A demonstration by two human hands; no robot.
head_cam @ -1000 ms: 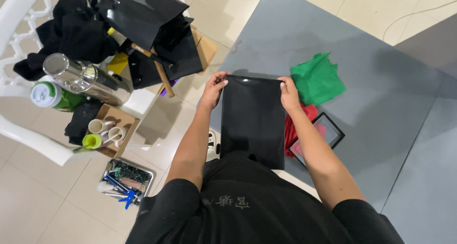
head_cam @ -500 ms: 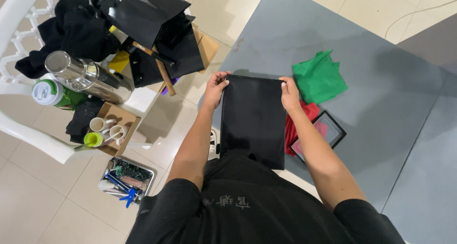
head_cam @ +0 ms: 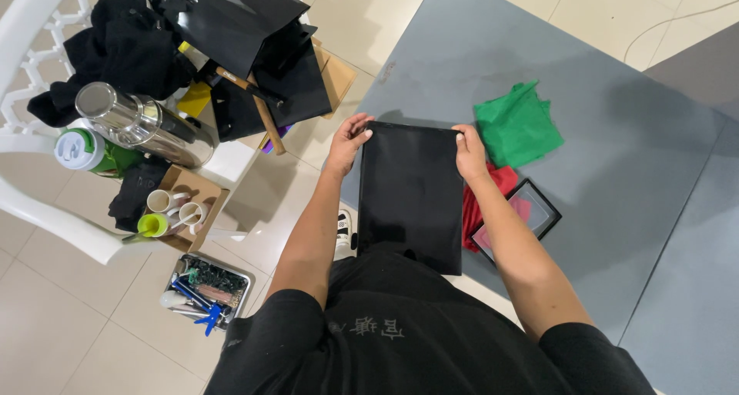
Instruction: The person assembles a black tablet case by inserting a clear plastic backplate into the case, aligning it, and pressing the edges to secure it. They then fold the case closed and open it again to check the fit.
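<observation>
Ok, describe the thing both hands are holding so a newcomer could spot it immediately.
On the grey table, at its near edge, lies a flat glossy black bag. The left hand and right hand grip its far corners. Unlike the green cloth beside it, it is smooth and rectangular.

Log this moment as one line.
left hand: grips black bag top corner | right hand: grips other corner | bag on grey table
</observation>
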